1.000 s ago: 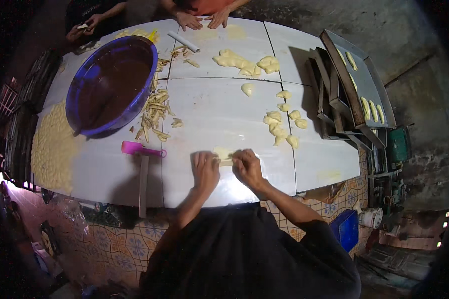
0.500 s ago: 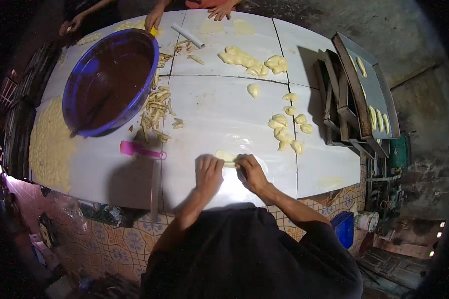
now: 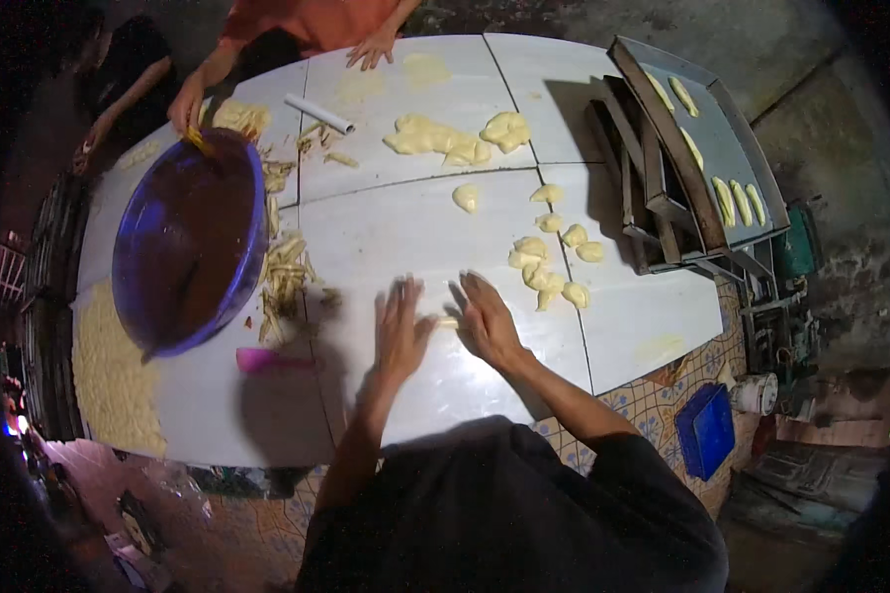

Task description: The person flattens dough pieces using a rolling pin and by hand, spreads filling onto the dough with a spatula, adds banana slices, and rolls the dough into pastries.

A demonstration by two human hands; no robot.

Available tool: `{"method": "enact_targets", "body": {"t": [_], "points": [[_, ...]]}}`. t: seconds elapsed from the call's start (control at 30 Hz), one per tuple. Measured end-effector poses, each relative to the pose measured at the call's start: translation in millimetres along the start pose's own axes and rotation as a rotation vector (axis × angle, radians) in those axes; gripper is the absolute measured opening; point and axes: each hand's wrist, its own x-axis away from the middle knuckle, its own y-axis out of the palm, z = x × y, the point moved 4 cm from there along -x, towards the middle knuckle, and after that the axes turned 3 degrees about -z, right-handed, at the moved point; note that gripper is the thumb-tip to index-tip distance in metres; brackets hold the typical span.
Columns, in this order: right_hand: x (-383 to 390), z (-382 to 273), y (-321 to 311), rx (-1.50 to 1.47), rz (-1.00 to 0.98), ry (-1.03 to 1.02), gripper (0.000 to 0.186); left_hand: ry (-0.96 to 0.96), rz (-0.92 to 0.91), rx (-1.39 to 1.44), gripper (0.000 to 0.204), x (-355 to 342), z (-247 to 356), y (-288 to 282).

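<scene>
A short, thin roll of pale dough (image 3: pixel 449 323) lies on the white tabletop in front of me, its ends covered by my hands. My left hand (image 3: pixel 400 326) is at its left end, fingers stretched forward and held flat. At the other end my right hand (image 3: pixel 487 321) also lies flat with its fingers extended. Neither hand grips anything. Beyond my right hand sit several small dough lumps (image 3: pixel 532 251), with one lone dough piece (image 3: pixel 465 198) farther off and larger dough masses (image 3: pixel 435 138) behind it.
To the left stand a blue tub (image 3: pixel 129 287) of brown filling, filling strips (image 3: pixel 287 267) and a pink tool (image 3: pixel 267 360). Stacked metal trays (image 3: pixel 702 183) hold shaped dough at right. Across the table (image 3: pixel 396 217), a co-worker's hand (image 3: pixel 186 104) holds something yellow at the tub; a white tube (image 3: pixel 318 113) lies nearby.
The flat dough piece under my curled fingers is now a narrow roll, and my fingers have straightened. My view has shifted. The co-worker's hand with the yellow thing has moved to the tub's rim.
</scene>
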Motion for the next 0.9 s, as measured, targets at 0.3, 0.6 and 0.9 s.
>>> {"method": "enact_targets", "body": {"t": [0.3, 0.6, 0.9], "points": [[40.2, -34.9, -5.8, -0.159, -0.281, -0.009, 0.031, -0.073, 0.087, 0.255, 0.048, 51.7, 35.0, -26.8], [131.5, -12.1, -52.6, -0.183, -0.600, 0.123, 0.057, -0.280, -0.256, 0.362, 0.044, 164.3, 85.1, -26.8], [54.3, 84.7, -122.2, 0.622, 0.123, 0.215, 0.037, -0.426, 0.127, -0.237, 0.055, 224.0, -17.7, -28.0]]}}
